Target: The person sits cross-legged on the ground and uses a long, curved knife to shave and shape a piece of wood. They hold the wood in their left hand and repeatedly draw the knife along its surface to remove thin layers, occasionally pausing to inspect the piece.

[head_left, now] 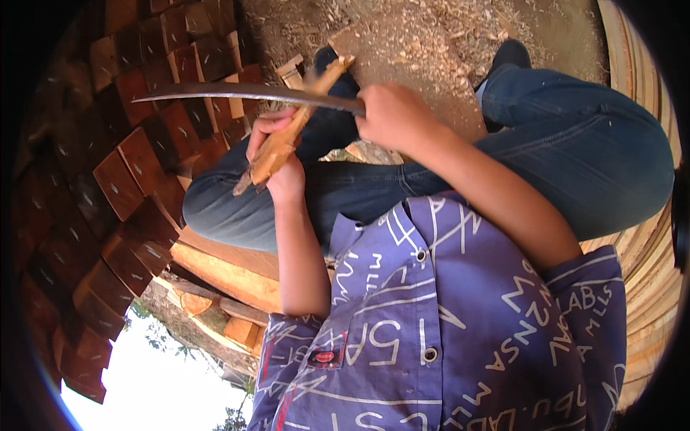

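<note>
A long, slightly curved machete [244,91] extends leftward from my right hand [394,118], which is closed around its handle end. Its blade crosses over a rough, split piece of wood [284,144], close to or touching the wood; which of the two I cannot tell. My left hand [277,154] grips that piece near its lower end, fingers wrapped around it. The wood tilts up and to the right, its upper tip [345,63] near my shoe. Most of the machete's handle is hidden inside my right fist.
I sit with legs bent apart in blue jeans [575,136]. Wood shavings [424,47] cover the ground ahead. Stacked reddish-brown wooden blocks [136,172] rise on the left. Cut timber [230,266] lies beside my left thigh, and pale wooden strips [650,316] line the right.
</note>
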Demonstrator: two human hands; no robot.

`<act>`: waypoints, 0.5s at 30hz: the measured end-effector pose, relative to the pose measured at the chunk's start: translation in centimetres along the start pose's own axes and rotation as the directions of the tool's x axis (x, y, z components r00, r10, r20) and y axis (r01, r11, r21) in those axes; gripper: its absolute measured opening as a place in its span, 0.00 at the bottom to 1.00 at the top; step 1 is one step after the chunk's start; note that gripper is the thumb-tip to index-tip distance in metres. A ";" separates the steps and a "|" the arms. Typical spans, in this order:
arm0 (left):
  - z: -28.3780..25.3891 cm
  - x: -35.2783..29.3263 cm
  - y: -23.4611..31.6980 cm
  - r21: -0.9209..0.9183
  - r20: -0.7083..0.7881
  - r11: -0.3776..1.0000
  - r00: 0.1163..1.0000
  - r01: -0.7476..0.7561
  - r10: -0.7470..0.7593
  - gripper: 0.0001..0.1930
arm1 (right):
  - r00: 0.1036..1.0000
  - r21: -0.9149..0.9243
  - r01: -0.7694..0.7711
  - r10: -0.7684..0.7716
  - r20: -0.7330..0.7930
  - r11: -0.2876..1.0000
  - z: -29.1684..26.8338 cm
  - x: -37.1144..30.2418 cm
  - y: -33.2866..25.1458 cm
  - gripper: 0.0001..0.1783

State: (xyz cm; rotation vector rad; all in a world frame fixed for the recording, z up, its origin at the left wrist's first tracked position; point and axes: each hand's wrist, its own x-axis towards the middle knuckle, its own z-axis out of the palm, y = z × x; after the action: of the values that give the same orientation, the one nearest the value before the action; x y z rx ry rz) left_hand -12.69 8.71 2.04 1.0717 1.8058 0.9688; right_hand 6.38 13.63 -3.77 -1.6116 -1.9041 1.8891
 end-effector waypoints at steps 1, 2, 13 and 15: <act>0.2 0.0 0.3 0.033 -0.006 0.999 1.000 -0.004 0.004 0.11 | 1.000 0.007 -0.010 0.010 -0.001 1.000 -0.1 0.3 0.4 0.13; 0.0 0.2 0.2 0.015 0.003 1.000 1.000 0.007 -0.007 0.10 | 0.999 -0.042 -0.032 0.031 -0.034 0.999 0.0 1.0 1.7 0.13; 0.1 -0.3 0.1 0.070 0.044 0.997 0.999 -0.034 0.031 0.04 | 0.995 -0.061 -0.095 0.096 0.016 0.994 0.6 1.1 3.0 0.13; -0.2 -0.1 -0.4 0.089 0.084 0.990 0.991 -0.108 0.101 0.03 | 0.987 -0.075 -0.155 0.151 -0.057 0.985 0.2 2.0 5.0 0.13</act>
State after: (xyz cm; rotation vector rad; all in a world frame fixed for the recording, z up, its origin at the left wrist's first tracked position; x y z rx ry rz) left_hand -13.01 8.43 1.78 1.2559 1.7593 0.8975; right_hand 8.44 13.46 -8.72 -1.8611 -1.9093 1.8267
